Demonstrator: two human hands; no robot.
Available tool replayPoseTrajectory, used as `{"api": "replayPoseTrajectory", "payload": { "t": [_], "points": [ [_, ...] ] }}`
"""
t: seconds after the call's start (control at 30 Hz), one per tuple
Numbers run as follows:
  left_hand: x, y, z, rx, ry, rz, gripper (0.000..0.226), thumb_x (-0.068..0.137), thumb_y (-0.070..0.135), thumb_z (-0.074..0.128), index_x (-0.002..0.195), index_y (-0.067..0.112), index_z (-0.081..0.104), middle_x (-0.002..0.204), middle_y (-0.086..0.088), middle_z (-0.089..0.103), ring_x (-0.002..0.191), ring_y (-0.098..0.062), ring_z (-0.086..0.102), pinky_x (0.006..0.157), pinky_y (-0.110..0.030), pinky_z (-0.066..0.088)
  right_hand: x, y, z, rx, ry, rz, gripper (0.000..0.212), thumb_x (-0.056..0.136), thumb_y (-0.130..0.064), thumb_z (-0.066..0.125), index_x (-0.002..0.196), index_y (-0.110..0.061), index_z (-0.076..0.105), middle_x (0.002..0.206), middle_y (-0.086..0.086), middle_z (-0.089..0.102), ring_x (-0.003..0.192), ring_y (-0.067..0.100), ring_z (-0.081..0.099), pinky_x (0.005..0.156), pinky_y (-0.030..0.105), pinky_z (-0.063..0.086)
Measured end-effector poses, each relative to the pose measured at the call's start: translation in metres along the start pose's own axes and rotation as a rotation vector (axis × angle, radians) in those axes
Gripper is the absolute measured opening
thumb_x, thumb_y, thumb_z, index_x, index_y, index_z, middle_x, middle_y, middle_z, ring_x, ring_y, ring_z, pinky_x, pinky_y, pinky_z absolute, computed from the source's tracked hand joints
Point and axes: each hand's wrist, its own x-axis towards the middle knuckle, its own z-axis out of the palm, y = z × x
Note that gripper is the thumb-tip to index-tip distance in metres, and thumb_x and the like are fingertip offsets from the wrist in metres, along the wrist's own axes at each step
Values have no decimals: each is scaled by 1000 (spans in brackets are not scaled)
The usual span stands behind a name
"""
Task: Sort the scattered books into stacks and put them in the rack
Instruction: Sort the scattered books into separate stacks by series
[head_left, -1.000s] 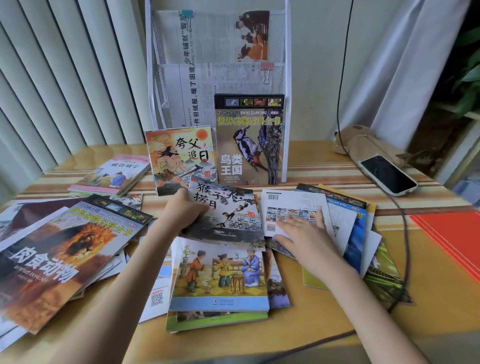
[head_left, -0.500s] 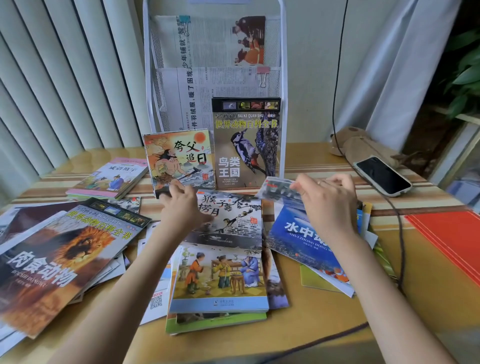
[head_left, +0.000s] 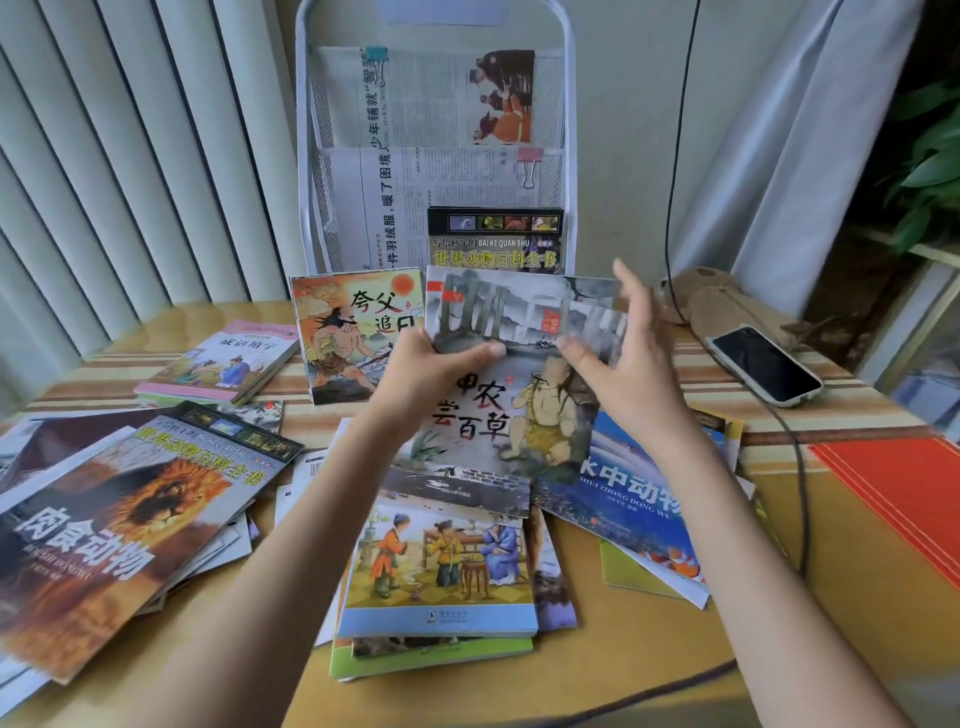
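Head view: both hands (head_left: 530, 364) gripping grey picture book (head_left: 519, 312) by its edges, L thumb on top

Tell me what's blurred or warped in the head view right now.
Head view: the grey book lifted by both hands is motion-smeared, and the right hand is soft; the lion book at the left edge is stretched by the wide lens; the rack bows.

Soft daylight through the blinds (head_left: 104, 171), wide-angle bowing at edges, motion blur on the raised book (head_left: 524, 317).
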Motion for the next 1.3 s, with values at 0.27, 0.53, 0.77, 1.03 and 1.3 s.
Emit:
{"api": "replayPoseTrajectory", "payload": {
  "t": [0.27, 0.53, 0.77, 1.03, 1.3],
  "points": [
    [5, -44, -36, 705, 47, -362, 51, 82, 34, 70, 121, 7, 53, 116, -10, 61, 93, -21, 61, 73, -23, 46, -24, 14, 89, 126, -232, 624, 70, 84, -29, 67, 140, -10, 30, 145, 9, 39, 129, 30, 42, 101, 43, 41],
    [-13, -63, -37, 458, 74, -310, 66, 80, 6, 69, 138, 12, 39, 113, -12, 60, 86, -23, 61, 72, -35, 56, -38, 7, 117, 90, -194, 629, 66, 86, -27, 65, 134, -3, 27, 140, 17, 40, 124, 33, 44, 97, 43, 44],
    [-12, -61, -59, -266, 157, -274, 83, 68, 1, 74, 138, 23, 35, 114, -16, 60, 90, -26, 67, 69, -32, 57, -32, -3, 106, 332, 162, 442, 50, 82, -19, 70, 124, -12, 43, 121, 3, 51, 103, 15, 49, 84, 25, 41],
    [-12, -36, -79, -294, 254, 45, 38, 68, 13, 72, 102, 5, 57, 89, -7, 72, 81, -21, 70, 74, -37, 59, 16, -52, 91, 772, 40, 161, 64, 77, -31, 72, 125, -46, 32, 139, 19, 42, 121, 26, 51, 106, 41, 40],
    [-28, -83, -75, 203, 234, 45, 34, 89, 16, 63, 114, 11, 40, 99, -10, 57, 91, -25, 56, 82, -29, 51, -4, -29, 111, 340, -391, 356, 72, 98, -34, 45, 151, -13, 1, 159, 3, 4, 145, 16, 10, 114, 31, 14]
  ]
}}
